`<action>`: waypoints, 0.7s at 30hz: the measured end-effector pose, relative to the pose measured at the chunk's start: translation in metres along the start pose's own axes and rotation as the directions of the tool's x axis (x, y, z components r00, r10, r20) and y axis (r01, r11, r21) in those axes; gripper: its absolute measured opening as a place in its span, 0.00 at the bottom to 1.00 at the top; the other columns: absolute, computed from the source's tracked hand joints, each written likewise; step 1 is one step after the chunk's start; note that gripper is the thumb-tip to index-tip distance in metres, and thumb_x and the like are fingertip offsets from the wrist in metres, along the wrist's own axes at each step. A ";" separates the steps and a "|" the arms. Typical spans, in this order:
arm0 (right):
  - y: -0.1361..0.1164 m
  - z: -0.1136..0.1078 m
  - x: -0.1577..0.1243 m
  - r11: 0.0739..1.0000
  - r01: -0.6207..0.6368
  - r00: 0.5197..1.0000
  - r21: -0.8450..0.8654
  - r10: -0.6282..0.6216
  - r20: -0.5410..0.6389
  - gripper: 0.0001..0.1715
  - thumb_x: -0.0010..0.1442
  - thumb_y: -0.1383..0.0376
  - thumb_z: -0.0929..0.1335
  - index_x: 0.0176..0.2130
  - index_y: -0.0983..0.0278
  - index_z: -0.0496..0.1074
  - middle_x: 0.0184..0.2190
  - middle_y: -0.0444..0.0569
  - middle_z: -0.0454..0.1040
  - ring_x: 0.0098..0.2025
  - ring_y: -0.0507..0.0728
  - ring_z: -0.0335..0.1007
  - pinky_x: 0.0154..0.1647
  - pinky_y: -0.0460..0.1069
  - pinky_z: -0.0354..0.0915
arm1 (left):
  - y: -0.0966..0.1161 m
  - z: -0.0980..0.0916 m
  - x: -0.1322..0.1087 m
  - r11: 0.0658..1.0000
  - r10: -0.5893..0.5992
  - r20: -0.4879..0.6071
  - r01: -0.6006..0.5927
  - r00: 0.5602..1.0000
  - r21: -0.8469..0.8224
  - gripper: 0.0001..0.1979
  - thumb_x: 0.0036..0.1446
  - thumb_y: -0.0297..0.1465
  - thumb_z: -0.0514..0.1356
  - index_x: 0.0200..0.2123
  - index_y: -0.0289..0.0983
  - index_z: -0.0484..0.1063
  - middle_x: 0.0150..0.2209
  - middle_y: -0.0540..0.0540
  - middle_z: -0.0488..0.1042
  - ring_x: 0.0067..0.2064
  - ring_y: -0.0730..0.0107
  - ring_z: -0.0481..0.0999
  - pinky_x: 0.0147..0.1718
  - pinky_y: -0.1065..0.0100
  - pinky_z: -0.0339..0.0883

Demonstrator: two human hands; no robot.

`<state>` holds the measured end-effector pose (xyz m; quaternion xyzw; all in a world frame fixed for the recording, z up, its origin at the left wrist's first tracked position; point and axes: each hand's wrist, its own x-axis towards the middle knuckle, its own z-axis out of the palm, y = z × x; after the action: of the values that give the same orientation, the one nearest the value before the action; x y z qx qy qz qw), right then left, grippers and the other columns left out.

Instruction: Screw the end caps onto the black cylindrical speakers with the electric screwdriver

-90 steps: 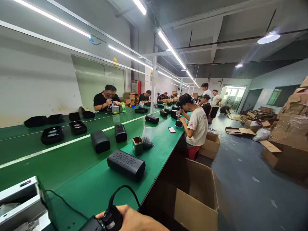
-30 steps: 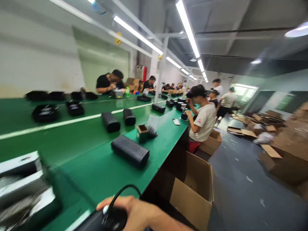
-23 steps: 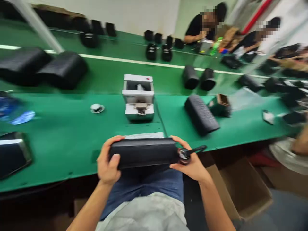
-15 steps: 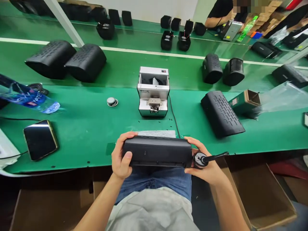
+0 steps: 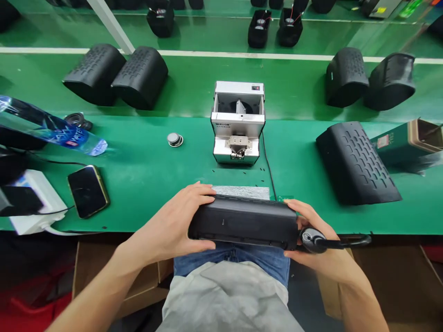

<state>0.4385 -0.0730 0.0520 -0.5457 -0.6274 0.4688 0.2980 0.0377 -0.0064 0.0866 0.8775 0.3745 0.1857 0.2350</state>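
Black casing (image 5: 244, 223), one: slightly tilted at the front edge of the green bench (image 5: 138, 184). Left hand (image 5: 176, 226) grips its left end; right hand (image 5: 332, 265), its right end plus round looped piece (image 5: 309, 239). Step, apparently: two-handed steadying; moving calls for both grips together.

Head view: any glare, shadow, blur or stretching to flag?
Head view: the long black plastic case at lower centre looks fairly sharp; head view: the clear plastic bottle with a blue label looks stretched toward the left edge; head view: the brown cardboard box at lower right sits in deep shadow; head view: pale reflections cross the green work surface, upper right.
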 end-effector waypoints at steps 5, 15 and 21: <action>-0.001 0.000 0.002 1.000 -0.008 1.000 -0.012 0.008 -0.002 0.56 0.56 0.67 0.83 0.75 0.44 0.66 0.77 0.55 0.62 0.39 0.56 0.72 0.38 0.55 0.80 | 0.023 -0.003 0.026 0.973 0.045 0.152 -0.078 0.987 0.218 0.63 0.50 0.46 0.85 0.79 0.40 0.54 0.72 0.29 0.73 0.69 0.30 0.77 0.67 0.35 0.72; 0.002 0.002 0.003 0.999 -0.008 1.000 0.049 0.007 0.025 0.58 0.57 0.68 0.82 0.77 0.45 0.64 0.76 0.55 0.64 0.43 0.58 0.76 0.42 0.54 0.81 | 0.017 0.004 0.025 0.960 0.075 0.118 -0.104 0.990 0.259 0.58 0.52 0.42 0.84 0.77 0.36 0.59 0.66 0.29 0.79 0.62 0.33 0.81 0.60 0.42 0.72; -0.014 0.017 0.018 0.987 0.009 0.998 0.163 0.001 -0.059 0.55 0.50 0.54 0.87 0.71 0.57 0.75 0.68 0.56 0.75 0.66 0.68 0.75 0.61 0.56 0.78 | 0.007 -0.007 0.039 0.978 0.203 0.003 -0.203 0.979 0.050 0.42 0.56 0.49 0.79 0.70 0.48 0.72 0.58 0.44 0.86 0.47 0.45 0.87 0.43 0.52 0.80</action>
<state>0.4136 -0.0594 0.0560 -0.5318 -0.5789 0.5018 0.3609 0.0640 0.0202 0.1021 0.9166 0.2879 0.2003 0.1921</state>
